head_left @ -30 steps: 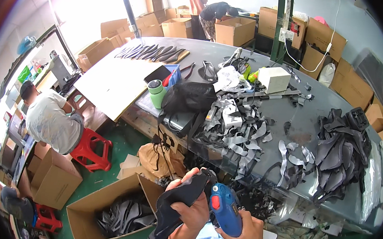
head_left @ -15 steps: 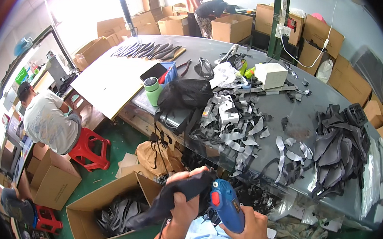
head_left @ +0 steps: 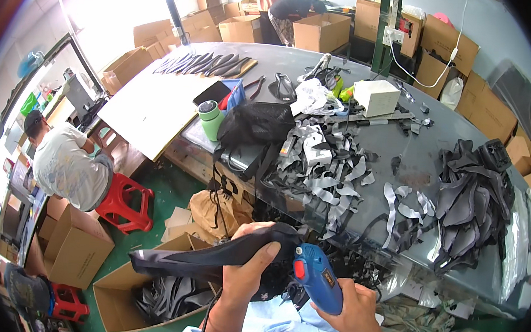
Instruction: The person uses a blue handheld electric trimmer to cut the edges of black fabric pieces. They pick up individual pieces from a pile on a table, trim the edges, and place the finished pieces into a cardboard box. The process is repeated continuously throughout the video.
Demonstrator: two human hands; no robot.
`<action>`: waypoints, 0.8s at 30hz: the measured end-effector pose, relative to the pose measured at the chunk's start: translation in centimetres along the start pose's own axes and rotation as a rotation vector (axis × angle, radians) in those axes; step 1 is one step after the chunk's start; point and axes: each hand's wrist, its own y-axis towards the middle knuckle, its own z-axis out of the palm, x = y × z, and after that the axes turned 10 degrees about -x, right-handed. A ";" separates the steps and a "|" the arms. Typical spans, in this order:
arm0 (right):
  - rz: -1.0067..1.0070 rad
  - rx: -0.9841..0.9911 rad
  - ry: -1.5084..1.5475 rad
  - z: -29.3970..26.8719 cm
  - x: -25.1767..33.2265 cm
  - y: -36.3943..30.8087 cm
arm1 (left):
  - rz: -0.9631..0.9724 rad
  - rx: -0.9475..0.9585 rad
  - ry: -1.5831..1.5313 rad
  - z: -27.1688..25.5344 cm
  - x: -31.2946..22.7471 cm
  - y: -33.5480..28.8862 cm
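Brown cardboard boxes (head_left: 317, 29) are stacked behind the grey table, a white box (head_left: 377, 97) is set on it, and an open carton (head_left: 115, 291) is placed on the floor.

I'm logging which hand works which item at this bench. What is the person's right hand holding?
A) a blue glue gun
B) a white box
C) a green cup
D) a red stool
A: the right hand grips a blue glue gun with a red trigger, its tip against the dark fabric piece that the left hand holds up.
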 end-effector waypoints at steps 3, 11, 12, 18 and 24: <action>0.032 -0.004 0.007 0.4 -0.4 -0.4 | 0.008 -0.023 -0.340 0.9 -1.1 0.0; 0.066 0.001 0.085 0.7 0.1 -0.2 | -0.026 -0.089 -0.244 0.9 -0.1 -0.5; 0.076 0.005 0.094 0.6 0.3 -0.1 | -0.018 -0.085 -0.259 1.1 0.0 -0.4; 0.103 0.014 0.128 0.5 0.6 0.1 | -0.093 -0.009 -0.224 0.4 0.0 -0.2; -0.056 -0.014 -0.024 0.3 -0.1 0.1 | -0.236 0.056 -0.072 -0.2 -1.9 0.4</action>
